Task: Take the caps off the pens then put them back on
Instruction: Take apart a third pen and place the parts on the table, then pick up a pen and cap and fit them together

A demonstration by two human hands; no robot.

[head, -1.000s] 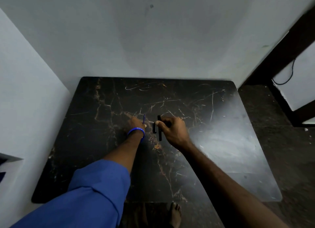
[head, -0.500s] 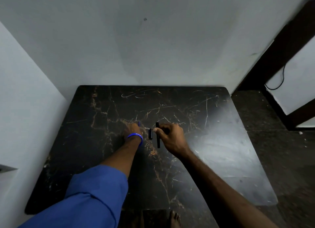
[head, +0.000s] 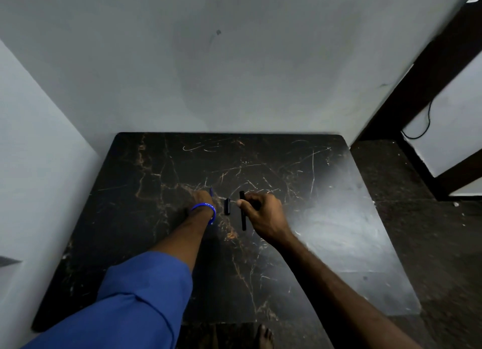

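Note:
On the black marble table [head: 326, 231], my right hand [head: 263, 215] pinches a slim black pen [head: 243, 213] that runs lengthwise towards me, its far end by my fingertips. A short black cap [head: 227, 206] lies on the table just left of that pen, apart from both hands. My left hand [head: 202, 198], with a blue wristband at the wrist, is closed around a blue pen [head: 211, 191]; only its blue tip shows past the fingers. Whether the blue pen carries its cap is hidden.
The table stands in a corner, with grey walls [head: 234, 74] behind it and to the left. A dark wooden frame [head: 427, 87] and a hanging cable [head: 425, 124] are at the right. Dark floor lies right of the table, and my bare foot [head: 264, 337] shows below the front edge.
The camera has tilted, so the table sits lower in view. Both hands hold the same grips on their pens; the loose cap has not moved.

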